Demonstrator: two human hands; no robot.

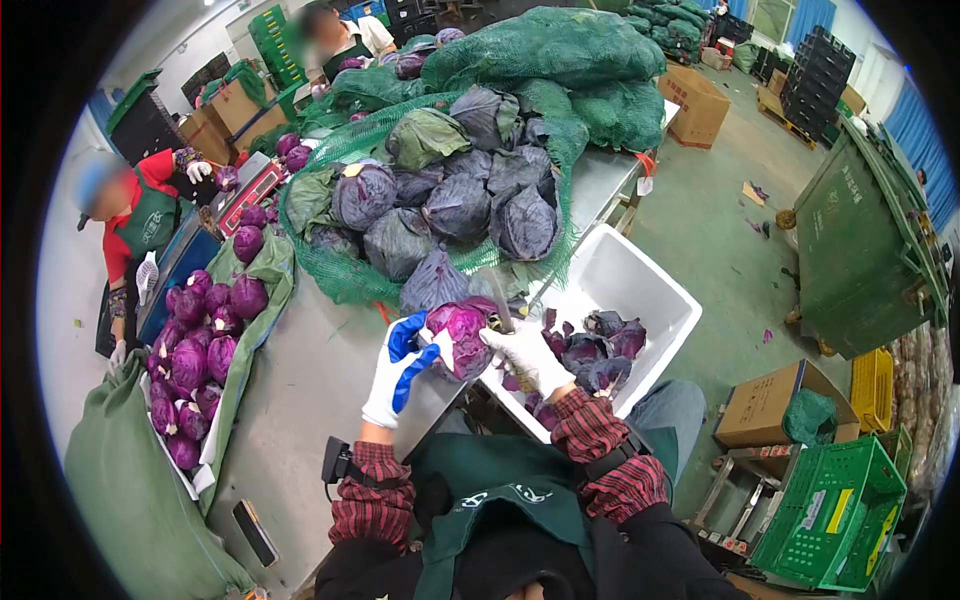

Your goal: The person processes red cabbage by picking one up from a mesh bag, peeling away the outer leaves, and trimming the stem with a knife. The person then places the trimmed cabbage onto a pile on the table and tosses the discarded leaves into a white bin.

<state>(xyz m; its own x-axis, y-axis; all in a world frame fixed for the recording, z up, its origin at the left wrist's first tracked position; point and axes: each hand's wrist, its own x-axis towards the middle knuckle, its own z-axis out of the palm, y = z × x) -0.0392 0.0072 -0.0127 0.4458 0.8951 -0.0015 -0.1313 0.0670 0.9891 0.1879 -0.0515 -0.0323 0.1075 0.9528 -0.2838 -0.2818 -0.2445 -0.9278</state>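
Observation:
My left hand (400, 368), in a white glove with blue patches, is closed on a red cabbage (463, 338) over the metal table's front edge. Bright purple leaves show on that cabbage. My right hand (532, 357), in a white glove, touches its right side and grips what looks like a knife (499, 300), with the grey blade pointing away from me; the handle is hidden in the fist. Just beyond lie untrimmed red cabbages (458, 205) with dull outer leaves in an opened green mesh sack (335, 262). Under my right hand, a white bin (655, 305) holds loose dark leaves (600, 350).
Trimmed red cabbages (190, 365) fill a cloth-lined container at left, near a phone-like object (256, 533) on the table (300, 400). Two co-workers stand at the far left and back. Full mesh sacks (545, 48), a green wheeled bin (865, 235) and a green crate (830, 515) surround the station.

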